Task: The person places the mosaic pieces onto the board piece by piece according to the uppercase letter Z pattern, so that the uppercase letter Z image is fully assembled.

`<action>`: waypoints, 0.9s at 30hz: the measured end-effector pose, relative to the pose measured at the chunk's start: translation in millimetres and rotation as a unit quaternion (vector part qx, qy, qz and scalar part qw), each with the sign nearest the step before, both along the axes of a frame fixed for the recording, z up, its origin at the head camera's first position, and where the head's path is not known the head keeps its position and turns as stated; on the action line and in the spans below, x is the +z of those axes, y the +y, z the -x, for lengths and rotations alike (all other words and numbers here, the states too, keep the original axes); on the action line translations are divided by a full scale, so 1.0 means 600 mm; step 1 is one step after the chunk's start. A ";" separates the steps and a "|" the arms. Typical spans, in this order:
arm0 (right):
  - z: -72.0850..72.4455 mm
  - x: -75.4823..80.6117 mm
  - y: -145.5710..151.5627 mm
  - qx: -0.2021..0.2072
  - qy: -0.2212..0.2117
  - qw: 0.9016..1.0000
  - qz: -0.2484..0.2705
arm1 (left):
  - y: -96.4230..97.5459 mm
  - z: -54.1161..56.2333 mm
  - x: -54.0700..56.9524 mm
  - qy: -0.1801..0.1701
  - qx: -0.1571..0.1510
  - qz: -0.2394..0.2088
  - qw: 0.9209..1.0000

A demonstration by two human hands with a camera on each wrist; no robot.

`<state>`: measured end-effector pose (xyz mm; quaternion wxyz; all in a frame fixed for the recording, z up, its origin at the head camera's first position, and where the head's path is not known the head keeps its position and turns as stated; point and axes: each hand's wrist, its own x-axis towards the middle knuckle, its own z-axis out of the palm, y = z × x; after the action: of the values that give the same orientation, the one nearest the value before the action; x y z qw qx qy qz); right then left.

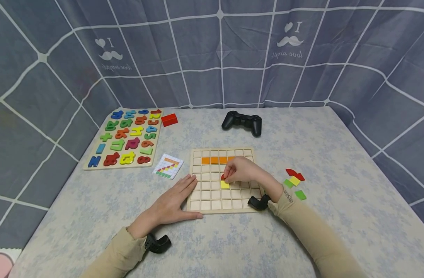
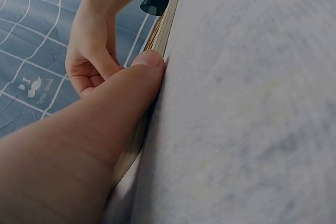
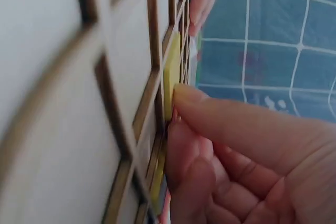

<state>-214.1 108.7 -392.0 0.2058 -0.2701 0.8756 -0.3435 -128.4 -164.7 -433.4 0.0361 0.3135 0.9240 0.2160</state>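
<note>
A wooden grid board (image 1: 212, 205) lies on the table, with a row of orange squares (image 1: 214, 160) in its upper part. My left hand (image 1: 171, 200) rests at the board's left side, fingers straight on the edge and thumb (image 2: 149, 60) along the near edge. The right hand (image 1: 241, 170) reaches over the middle of the grid and pinches a small red piece (image 1: 223, 177) between thumb and fingertips. Just below it, a yellow square (image 1: 225, 185) sits in a cell. The fingers hide most of the red piece and part of the orange row.
Loose red (image 1: 291, 172), yellow (image 1: 295, 180) and green pieces (image 1: 300, 195) lie right of the board. A pattern card (image 1: 168, 166) lies to its left, near a number puzzle board (image 1: 88, 165) and a red block (image 1: 169, 120). A black game controller (image 1: 242, 122) sits behind.
</note>
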 end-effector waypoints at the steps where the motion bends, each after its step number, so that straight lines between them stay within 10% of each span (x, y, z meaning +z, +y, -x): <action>1: -0.002 0.002 -0.001 -0.009 0.008 1.000 -0.008 | 0.000 0.000 0.001 -0.003 0.001 0.000 1.000; 7: 0.000 0.024 0.027 0.007 0.039 0.999 -0.008 | 0.000 0.000 0.001 -0.006 0.000 0.000 1.000; 16: 0.026 0.063 0.124 0.073 -0.062 0.993 0.066 | 0.000 0.000 0.001 0.000 0.002 -0.003 1.000; 27: 0.038 0.064 0.239 -0.010 -0.107 0.990 0.095 | 0.001 0.000 0.000 -0.002 0.002 -0.001 1.000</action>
<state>-236.8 252.0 -353.8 0.2682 -0.2412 0.8146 -0.4543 -128.1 -164.0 -433.2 0.0375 0.3111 0.9243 0.2179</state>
